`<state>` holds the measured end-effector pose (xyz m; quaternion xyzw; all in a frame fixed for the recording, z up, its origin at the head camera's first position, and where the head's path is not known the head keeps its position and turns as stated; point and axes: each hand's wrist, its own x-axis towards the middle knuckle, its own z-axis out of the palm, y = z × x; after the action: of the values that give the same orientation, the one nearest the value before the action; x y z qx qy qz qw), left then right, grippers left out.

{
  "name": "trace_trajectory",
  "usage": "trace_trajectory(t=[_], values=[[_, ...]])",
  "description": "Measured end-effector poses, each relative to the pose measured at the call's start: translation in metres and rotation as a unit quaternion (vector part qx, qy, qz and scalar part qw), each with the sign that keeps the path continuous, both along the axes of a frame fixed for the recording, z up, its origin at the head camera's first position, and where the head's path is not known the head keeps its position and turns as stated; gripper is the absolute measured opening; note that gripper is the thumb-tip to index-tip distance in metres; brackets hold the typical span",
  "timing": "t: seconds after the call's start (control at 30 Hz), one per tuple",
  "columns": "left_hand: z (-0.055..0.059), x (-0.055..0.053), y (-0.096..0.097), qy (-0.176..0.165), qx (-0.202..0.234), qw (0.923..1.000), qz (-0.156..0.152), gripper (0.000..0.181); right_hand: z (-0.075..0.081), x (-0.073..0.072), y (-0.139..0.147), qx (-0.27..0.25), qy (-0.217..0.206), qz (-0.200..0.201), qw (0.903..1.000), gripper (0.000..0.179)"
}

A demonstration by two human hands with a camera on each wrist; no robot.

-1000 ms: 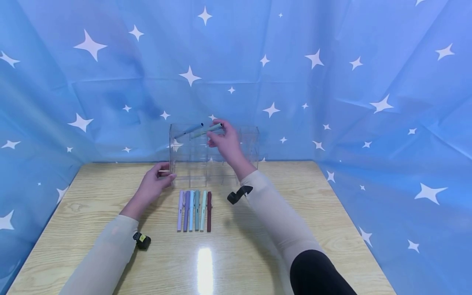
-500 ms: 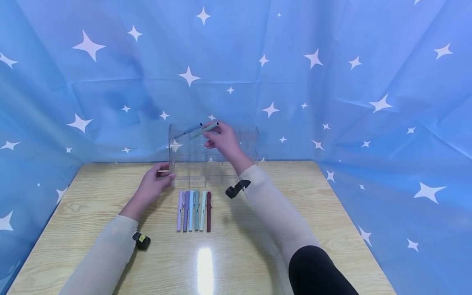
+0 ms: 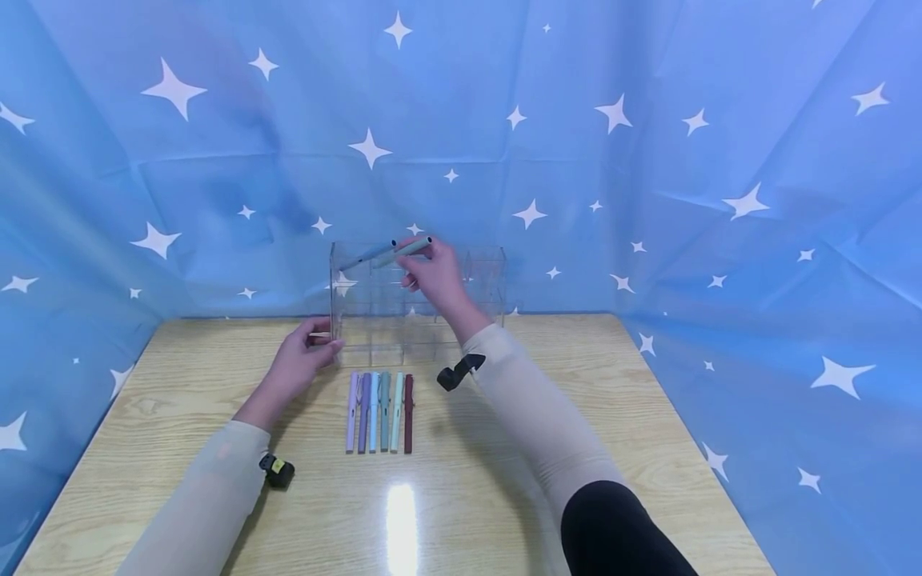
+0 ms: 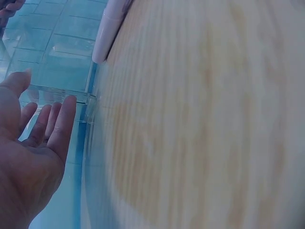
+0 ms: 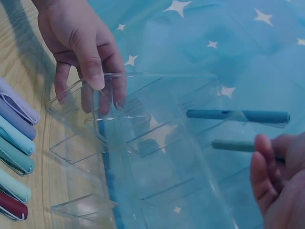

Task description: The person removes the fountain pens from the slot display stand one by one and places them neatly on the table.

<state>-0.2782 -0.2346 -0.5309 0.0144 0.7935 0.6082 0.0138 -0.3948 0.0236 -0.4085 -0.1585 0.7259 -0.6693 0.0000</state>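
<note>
Toward the back of the table stands a clear plastic pen rack (image 3: 333,292) with several compartments. My left hand (image 3: 298,358) holds its left side, thumb in front and fingers behind, as the right wrist view also shows. Over the rack's upper part, my right hand (image 3: 444,282) pinches a green pen (image 5: 232,145) between thumb and fingers; the pen slants with its dark-ended tip up to the right. A blue pen (image 3: 367,255) rests slanted in the top left compartment, just left of the green one.
In front of the rack several pens lie side by side, from a lilac pen (image 3: 351,412) through purple, light blue, teal and mint to a dark red pen (image 3: 408,414). A blue star-patterned curtain (image 3: 461,104) hangs right behind the rack. The wooden table (image 3: 533,376) reflects a bright light.
My right hand has shifted slightly left with the green pen, which stays slanted over the rack. The left hand keeps its place on the rack's side.
</note>
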Motion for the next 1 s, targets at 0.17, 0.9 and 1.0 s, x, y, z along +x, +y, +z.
trace_trajectory(t=[0.17, 0.9, 1.0], values=[[0.0, 0.0, 0.001, 0.002, -0.007, 1.0, 0.001, 0.065, -0.002, 0.005, 0.002, -0.032, 0.038, -0.034, 0.9982, 0.017], [0.0, 0.0, 0.002, 0.002, 0.005, 1.0, -0.001, 0.064, -0.01, 0.036, 0.033, -0.097, 0.124, -0.033, 0.9869, 0.018], [0.0, 0.0, 0.002, 0.003, 0.011, 0.9999, -0.002, 0.063, -0.014, 0.042, 0.037, -0.095, 0.121, -0.021, 0.9879, 0.019]])
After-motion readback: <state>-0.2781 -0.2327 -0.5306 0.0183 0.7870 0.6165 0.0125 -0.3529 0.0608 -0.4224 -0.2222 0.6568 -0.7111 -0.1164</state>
